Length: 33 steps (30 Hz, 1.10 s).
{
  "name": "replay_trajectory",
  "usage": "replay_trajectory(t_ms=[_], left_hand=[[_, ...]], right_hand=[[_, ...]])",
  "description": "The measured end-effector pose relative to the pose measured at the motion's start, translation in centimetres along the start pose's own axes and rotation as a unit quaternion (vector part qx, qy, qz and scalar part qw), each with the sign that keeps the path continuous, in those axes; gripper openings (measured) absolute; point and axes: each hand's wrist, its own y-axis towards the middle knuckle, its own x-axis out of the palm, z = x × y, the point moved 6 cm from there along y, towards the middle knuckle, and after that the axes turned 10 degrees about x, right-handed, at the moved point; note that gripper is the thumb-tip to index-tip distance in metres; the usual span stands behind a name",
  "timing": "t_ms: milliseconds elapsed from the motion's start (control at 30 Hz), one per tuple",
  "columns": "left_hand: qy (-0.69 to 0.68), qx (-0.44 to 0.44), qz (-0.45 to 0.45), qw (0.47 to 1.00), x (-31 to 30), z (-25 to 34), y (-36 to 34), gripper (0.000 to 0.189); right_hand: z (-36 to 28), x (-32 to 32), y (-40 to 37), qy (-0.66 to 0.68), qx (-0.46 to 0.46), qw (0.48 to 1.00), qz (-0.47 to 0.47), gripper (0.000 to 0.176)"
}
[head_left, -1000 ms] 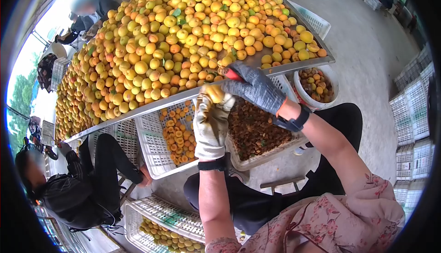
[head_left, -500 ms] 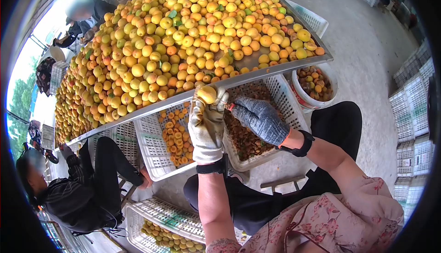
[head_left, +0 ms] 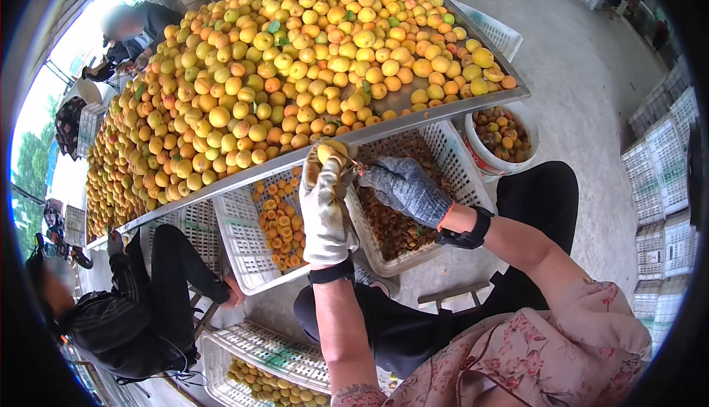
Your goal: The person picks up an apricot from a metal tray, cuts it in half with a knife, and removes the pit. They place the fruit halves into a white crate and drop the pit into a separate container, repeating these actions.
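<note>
My left hand (head_left: 325, 204), in a stained white glove, grips a yellow apricot (head_left: 332, 150) at the edge of the metal table (head_left: 413, 120). My right hand (head_left: 410, 189), in a grey knit glove, is closed on a small tool (head_left: 360, 168) with a reddish handle, its thin tip reaching to the apricot. Below my left hand, a white crate (head_left: 247, 259) holds apricot halves (head_left: 281, 222). Under my right hand stands a crate (head_left: 469, 178) of brown pits or scraps (head_left: 402, 241). A large heap of apricots (head_left: 295, 67) covers the table.
A white bucket (head_left: 498, 159) of fruit stands right of the crates. Near my legs is another crate (head_left: 273, 355) with apricots. One person (head_left: 125, 311) sits at the left, another (head_left: 140, 26) farther back. Stacked crates (head_left: 665, 185) line the right side.
The tool's tip has come over to the apricot, where before the two hands were slightly apart. My left hand has turned a little.
</note>
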Motion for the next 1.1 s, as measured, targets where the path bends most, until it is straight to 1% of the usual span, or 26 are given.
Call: replay_trajectory(t_ms=[33,67,100,133,200,233,300,333,367,400,433,467,500,567,600,667,700,733,800,933,1000,1033,1067,1100], left_hand=[[0.051,0.008,-0.001,0.999,-0.2,0.0,0.1,0.037],[0.101,0.017,-0.001,0.995,-0.4,-0.1,0.2,0.037],[0.121,0.016,0.004,0.993,-0.6,-0.1,0.4,0.039],[0.121,0.015,0.006,0.993,-0.5,-0.2,0.4,0.039],[0.049,0.068,0.033,0.996,0.3,0.2,0.5,0.041],[0.049,0.078,0.039,0.995,0.8,0.6,0.6,0.037],[0.032,0.058,0.047,0.997,0.2,0.2,0.5,0.034],[0.015,0.041,0.056,0.997,-0.2,-0.2,0.5,0.032],[-0.042,0.054,0.089,0.994,-0.7,-1.2,0.7,0.024],[-0.057,-0.005,0.038,0.998,-2.0,-2.3,0.9,0.030],[-0.109,0.002,0.029,0.994,-0.5,-2.2,0.6,0.033],[-0.160,0.010,0.019,0.987,1.0,-2.0,0.4,0.037],[-0.160,0.010,0.020,0.987,1.0,-1.9,0.5,0.037],[-0.118,-0.015,0.037,0.992,0.4,-2.1,0.5,0.040],[-0.117,-0.017,0.036,0.992,0.2,-2.1,0.5,0.040],[0.006,-0.035,0.092,0.995,-1.4,-2.6,0.7,0.041],[0.016,-0.032,0.083,0.996,-1.4,-2.5,0.7,0.039],[0.016,-0.031,0.083,0.996,-1.3,-2.7,0.8,0.039],[-0.033,0.062,0.094,0.993,-0.8,-2.0,1.1,0.040],[-0.034,0.056,0.090,0.994,-2.0,-2.5,1.1,0.037],[-0.107,0.041,0.077,0.990,-1.5,-2.7,1.0,0.036],[-0.073,0.000,0.181,0.981,-2.6,-3.4,0.6,0.036],[-0.072,-0.001,0.181,0.981,-2.7,-3.2,0.5,0.036],[-0.044,-0.001,0.127,0.991,-2.1,-2.5,0.6,0.037]], right_hand=[[-0.2,-0.1,0.0,0.000,0.000,1.000,0.002,0.023],[-0.1,-0.1,-0.1,0.006,0.026,1.000,-0.005,0.023],[0.0,0.1,0.0,0.013,0.053,0.998,-0.013,0.023],[0.0,0.3,0.1,0.013,0.054,0.998,-0.014,0.023],[-0.5,0.4,0.5,0.020,0.025,0.999,-0.002,0.024],[-0.6,0.5,0.6,0.021,0.026,0.999,-0.001,0.024],[-1.6,0.5,0.7,-0.051,-0.032,0.998,0.029,0.026],[-1.7,0.6,0.6,-0.051,-0.032,0.998,0.029,0.026],[-1.7,0.7,0.6,-0.072,-0.023,0.997,0.032,0.027],[-1.6,1.0,0.5,-0.093,-0.014,0.995,0.035,0.028],[-1.6,1.5,0.4,-0.044,-0.105,0.991,0.076,0.031],[-0.7,1.6,0.4,-0.043,-0.106,0.990,0.077,0.031],[-0.5,1.7,0.2,-0.063,-0.093,0.990,0.082,0.032],[-0.4,1.6,-0.1,-0.112,-0.075,0.987,0.092,0.031],[-0.4,1.3,0.0,-0.111,-0.074,0.987,0.094,0.031],[-0.7,0.7,0.4,-0.130,-0.090,0.983,0.093,0.029],[-0.5,0.5,0.6,-0.120,-0.094,0.984,0.088,0.027],[-0.4,0.5,0.7,-0.120,-0.094,0.984,0.087,0.027],[-0.2,0.5,0.8,-0.133,-0.079,0.984,0.090,0.027],[-0.8,0.5,0.4,-0.138,-0.086,0.984,0.078,0.028],[-1.1,0.6,0.6,-0.147,-0.114,0.979,0.079,0.028],[-1.2,0.5,0.6,-0.105,-0.110,0.986,0.072,0.028],[-1.3,0.4,0.5,-0.105,-0.108,0.986,0.073,0.028],[-0.8,0.3,0.8,-0.055,-0.054,0.996,0.038,0.027]])
